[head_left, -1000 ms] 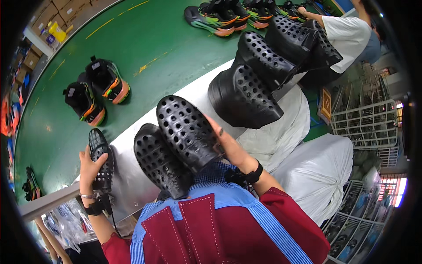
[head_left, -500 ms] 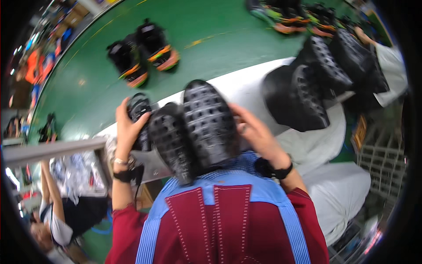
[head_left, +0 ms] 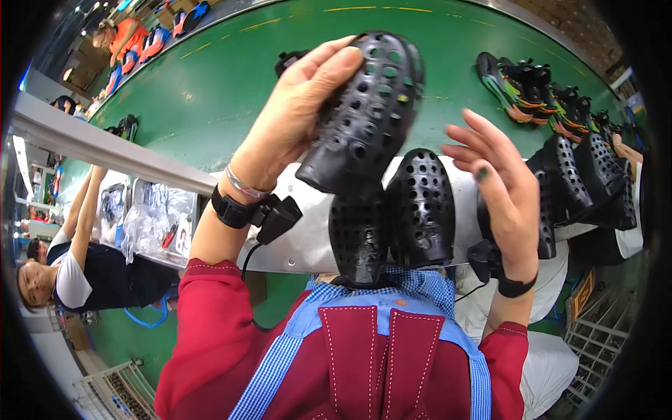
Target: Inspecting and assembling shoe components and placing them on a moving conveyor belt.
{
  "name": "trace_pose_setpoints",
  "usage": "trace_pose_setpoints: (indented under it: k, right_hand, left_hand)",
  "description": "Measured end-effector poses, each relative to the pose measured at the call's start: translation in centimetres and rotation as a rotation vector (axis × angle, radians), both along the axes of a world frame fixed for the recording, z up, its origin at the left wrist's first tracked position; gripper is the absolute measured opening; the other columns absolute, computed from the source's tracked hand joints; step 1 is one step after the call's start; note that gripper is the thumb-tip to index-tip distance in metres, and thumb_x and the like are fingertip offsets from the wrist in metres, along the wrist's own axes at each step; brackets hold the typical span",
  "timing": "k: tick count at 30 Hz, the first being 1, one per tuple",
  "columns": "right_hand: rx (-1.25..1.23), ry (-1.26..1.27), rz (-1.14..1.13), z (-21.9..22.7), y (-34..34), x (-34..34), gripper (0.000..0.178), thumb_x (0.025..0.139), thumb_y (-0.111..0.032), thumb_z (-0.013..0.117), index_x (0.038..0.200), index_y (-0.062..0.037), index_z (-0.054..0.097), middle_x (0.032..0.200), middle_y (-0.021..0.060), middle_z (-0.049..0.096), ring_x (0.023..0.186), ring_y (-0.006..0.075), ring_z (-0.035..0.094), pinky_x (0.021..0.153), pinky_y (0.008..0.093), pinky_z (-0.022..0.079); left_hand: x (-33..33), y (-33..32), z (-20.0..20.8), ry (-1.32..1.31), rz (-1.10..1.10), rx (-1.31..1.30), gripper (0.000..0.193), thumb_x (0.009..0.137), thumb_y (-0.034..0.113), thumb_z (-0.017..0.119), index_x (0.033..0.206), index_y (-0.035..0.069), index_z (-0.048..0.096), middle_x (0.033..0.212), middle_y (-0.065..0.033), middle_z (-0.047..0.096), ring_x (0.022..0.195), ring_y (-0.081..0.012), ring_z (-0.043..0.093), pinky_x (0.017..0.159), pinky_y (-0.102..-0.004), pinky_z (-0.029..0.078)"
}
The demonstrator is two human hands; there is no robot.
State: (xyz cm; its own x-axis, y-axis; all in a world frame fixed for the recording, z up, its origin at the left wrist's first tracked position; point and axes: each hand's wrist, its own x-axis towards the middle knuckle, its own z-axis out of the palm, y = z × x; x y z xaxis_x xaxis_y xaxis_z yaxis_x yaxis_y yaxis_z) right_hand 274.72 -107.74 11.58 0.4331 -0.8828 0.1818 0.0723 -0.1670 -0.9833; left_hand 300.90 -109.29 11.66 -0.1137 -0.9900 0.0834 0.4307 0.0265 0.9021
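Observation:
My left hand (head_left: 301, 98) is raised over the green surface, its fingers wrapped round a black perforated plastic shoe tree (head_left: 371, 105) from the left side. The shoe tree's rounded end points up and away from me, and its edge is slightly blurred. Below it, two more shoe trees, a left one (head_left: 358, 241) and a right one (head_left: 422, 206), stand side by side close to my apron. The held piece overlaps the top of the left one. To their right, my right hand (head_left: 500, 182) hovers empty with fingers apart, partly covering another black perforated piece behind it.
A silvery metal ledge (head_left: 294, 241) runs along the green belt (head_left: 231, 105). Several black perforated pieces (head_left: 570, 178) stand at the right. Multicoloured shoes (head_left: 518, 87) line the far right; a dark shoe (head_left: 290, 59) is half hidden behind my left hand. Another person (head_left: 91, 273) works at left.
My left hand has risen from beside the ledge to above the belt, now holding up a shoe tree. The right hand has left the standing shoe tree's side and moved right. The view has shifted.

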Motion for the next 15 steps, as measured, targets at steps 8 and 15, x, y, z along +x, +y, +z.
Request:
trace_pose_setpoints:
  k: [8, 15]
  right_hand:
    - [0.243, -0.266, 0.143, -0.4, -0.7, 0.7, 0.028, 0.097, -0.018, 0.056, 0.117, 0.0009, 0.054, 0.098, 0.0053, 0.066, 0.081, 0.0097, 0.063, 0.075, 0.0235, 0.052]
    - [0.284, -0.367, 0.028, -1.1, -0.4, 1.3, 0.026, 0.099, -0.018, 0.054, 0.116, 0.0014, 0.057, 0.096, 0.004, 0.066, 0.078, 0.0066, 0.063, 0.07, 0.0213, 0.052]
  left_hand:
    - [-4.4, 0.5, -0.5, -0.276, -0.169, -0.162, 0.082, 0.084, 0.041, 0.073, 0.148, 0.012, 0.032, 0.123, -0.0106, 0.053, 0.116, -0.019, 0.052, 0.1, -0.0318, 0.04]
    - [-4.9, 0.8, 0.1, -0.197, -0.118, -0.243, 0.082, 0.081, 0.019, 0.077, 0.145, 0.009, 0.026, 0.127, -0.0095, 0.048, 0.115, -0.0162, 0.053, 0.099, -0.0313, 0.044]
